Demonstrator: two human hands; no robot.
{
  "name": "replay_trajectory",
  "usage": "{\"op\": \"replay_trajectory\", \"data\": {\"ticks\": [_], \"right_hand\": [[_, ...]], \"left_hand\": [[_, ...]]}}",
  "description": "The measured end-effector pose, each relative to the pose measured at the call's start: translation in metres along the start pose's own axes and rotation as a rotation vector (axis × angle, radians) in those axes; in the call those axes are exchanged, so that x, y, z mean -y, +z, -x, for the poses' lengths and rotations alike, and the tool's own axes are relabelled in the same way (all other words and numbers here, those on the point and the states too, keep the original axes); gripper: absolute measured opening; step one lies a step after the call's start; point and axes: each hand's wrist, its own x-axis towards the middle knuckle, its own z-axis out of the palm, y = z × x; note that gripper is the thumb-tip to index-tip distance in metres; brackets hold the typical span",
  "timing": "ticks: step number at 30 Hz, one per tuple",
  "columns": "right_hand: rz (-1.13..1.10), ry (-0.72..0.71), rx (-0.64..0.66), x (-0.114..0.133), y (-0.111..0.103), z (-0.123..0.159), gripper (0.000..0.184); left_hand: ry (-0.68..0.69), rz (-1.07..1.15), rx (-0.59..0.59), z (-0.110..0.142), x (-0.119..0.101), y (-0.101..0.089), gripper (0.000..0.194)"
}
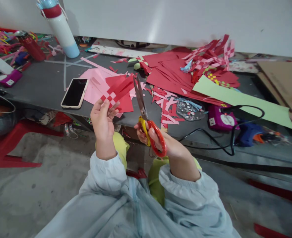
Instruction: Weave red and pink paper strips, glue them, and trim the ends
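My left hand point(103, 118) pinches a piece of woven red and pink checkered paper point(111, 96) by its corner, with loose red strips fanning out to the upper right. In my right hand point(158, 138) is a pair of scissors point(142, 102) with one yellow and one red handle. Their blades point up and away, a little apart at the tips, to the right of the woven paper. Below the woven piece, on the table, lie pink sheets point(92, 84) and a red sheet point(126, 104). Paper scraps point(169, 107) are strewn right of the scissors.
A phone point(75, 93) lies left of the pink sheets. A white-blue bottle point(61, 31) and a red bottle point(31, 46) stand behind. Red sheets point(170, 72), a light green sheet point(242, 99), a purple box point(221, 117) with a black cable and a blue glue gun point(246, 134) are right.
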Motion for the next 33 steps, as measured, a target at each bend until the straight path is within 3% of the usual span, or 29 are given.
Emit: {"op": "replay_trajectory", "data": {"ticks": [5, 14, 22, 33], "right_hand": [[0.173, -0.035, 0.021, 0.0, -0.001, -0.004, 0.038], [0.325, 0.0, 0.194, 0.008, -0.001, 0.003, 0.041], [0.403, 0.112, 0.167, 0.006, 0.001, 0.0, 0.035], [0.417, 0.099, 0.126, -0.006, -0.001, -0.003, 0.04]], "left_hand": [[0.031, 0.028, -0.001, 0.003, -0.003, 0.003, 0.035], [0.052, 0.027, -0.051, -0.001, -0.008, 0.001, 0.033], [0.082, 0.107, -0.07, -0.001, -0.014, 0.003, 0.027], [0.031, 0.146, 0.011, 0.0, -0.014, -0.001, 0.021]]}}
